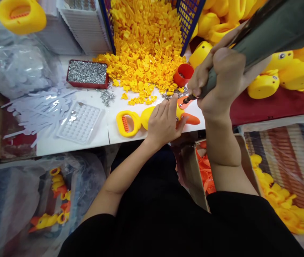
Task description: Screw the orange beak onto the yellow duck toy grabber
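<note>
On the white surface (98,141) near its front edge lies a yellow duck toy (146,119) with an orange beak and a looped yellow handle. The left hand (164,123) presses flat on its body, fingers spread. The right hand (218,78) is clenched around a dark screwdriver (248,46), its tip at the duck's head.

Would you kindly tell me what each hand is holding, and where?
Right hand grips the electric screwdriver around its barrel; left hand presses flat on the yellow duck toy, not grasping it.
</note>
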Tool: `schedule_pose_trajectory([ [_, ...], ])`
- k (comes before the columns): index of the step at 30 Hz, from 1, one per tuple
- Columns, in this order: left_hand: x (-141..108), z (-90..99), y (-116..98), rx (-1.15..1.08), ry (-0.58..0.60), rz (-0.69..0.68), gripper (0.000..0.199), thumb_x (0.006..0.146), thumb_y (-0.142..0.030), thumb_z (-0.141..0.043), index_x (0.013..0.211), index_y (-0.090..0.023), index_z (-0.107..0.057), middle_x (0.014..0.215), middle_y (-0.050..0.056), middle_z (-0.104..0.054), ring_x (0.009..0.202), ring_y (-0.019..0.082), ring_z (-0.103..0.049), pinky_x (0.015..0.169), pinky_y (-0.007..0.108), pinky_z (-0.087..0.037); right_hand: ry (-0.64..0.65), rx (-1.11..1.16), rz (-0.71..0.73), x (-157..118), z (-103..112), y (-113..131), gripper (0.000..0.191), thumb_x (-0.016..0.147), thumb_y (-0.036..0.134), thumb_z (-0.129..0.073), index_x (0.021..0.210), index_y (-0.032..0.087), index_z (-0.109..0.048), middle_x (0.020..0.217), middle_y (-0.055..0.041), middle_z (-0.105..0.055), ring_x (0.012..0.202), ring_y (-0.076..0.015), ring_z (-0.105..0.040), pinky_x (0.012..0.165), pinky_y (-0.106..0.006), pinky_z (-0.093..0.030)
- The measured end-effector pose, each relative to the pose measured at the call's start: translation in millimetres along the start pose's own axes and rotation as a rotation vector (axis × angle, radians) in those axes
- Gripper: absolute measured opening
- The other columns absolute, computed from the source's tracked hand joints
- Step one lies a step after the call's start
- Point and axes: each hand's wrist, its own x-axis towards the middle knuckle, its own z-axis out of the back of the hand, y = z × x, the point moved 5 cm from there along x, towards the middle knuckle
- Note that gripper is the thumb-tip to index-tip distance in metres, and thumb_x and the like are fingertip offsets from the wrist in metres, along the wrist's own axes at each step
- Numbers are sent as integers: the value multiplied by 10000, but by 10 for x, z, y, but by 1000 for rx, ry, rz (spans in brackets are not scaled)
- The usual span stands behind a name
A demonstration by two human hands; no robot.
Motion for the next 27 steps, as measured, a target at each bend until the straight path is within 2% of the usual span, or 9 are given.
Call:
schedule_pose_trajectory([
  [1,3,-2,7,-2,1,3,760,1032,-617,-371,1543,-60,-455,1436,235,-654,1304,344,-631,1125,454,-467,-22,-25,31,-34,-41,47,586,832,838,-494,931,261,-459,544,62,-219,415,-98,-269,445,-276,-292],
  [3,13,0,15,9,3,4,763,1034,-629,-355,1543,-69,-454,1447,228,-650,1302,339,-629,1121,449,-468,23,-79,-8,-82,-118,60,572,810,829,-481,906,268,-418,541,59,-236,421,-112,-294,452,-298,-313],
  [5,26,5,17,24,8,4,758,1037,-635,-347,1546,-82,-447,1443,220,-654,1299,330,-631,1109,436,-471,79,-75,-40,-102,-134,44,477,811,712,-524,916,273,-371,542,66,-284,435,-118,-327,471,-307,-343],
  [8,44,18,9,42,5,0,753,1044,-626,-335,1544,-73,-441,1401,221,-678,1267,325,-646,1087,426,-476,150,-10,-23,-86,-76,9,418,797,608,-573,920,286,-338,522,91,-310,426,-118,-318,469,-303,-341],
  [16,42,19,12,70,-21,-18,730,1037,-649,-344,1506,-114,-507,1333,186,-713,1246,312,-639,1068,399,-471,369,245,23,12,-23,-94,469,750,612,-703,889,302,-379,509,106,-325,392,-100,-257,429,-318,-315],
  [20,66,23,7,93,0,-19,760,1044,-646,-333,1513,-67,-484,1352,214,-698,1272,317,-628,1072,411,-476,323,249,52,38,-23,-57,466,721,612,-674,903,297,-382,476,110,-294,379,-102,-226,405,-298,-278],
  [23,42,47,-38,164,64,-19,757,1026,-656,-402,1499,-74,-512,1374,232,-678,1285,348,-618,1083,456,-467,275,203,88,50,37,1,357,787,545,-599,932,299,-384,521,100,-316,411,-95,-286,423,-280,-324],
  [25,-36,75,-103,244,118,-37,784,974,-711,-490,1475,-110,-555,1440,239,-636,1296,392,-601,1108,517,-444,106,177,86,98,178,-20,211,873,443,-497,954,289,-378,564,91,-319,430,-89,-313,434,-266,-331],
  [27,-163,115,-188,327,167,-67,810,907,-725,-611,1469,-144,-569,1500,239,-593,1291,431,-587,1113,579,-428,-206,183,71,167,437,-121,87,956,320,-416,959,266,-347,583,91,-299,428,-81,-314,428,-247,-307],
])
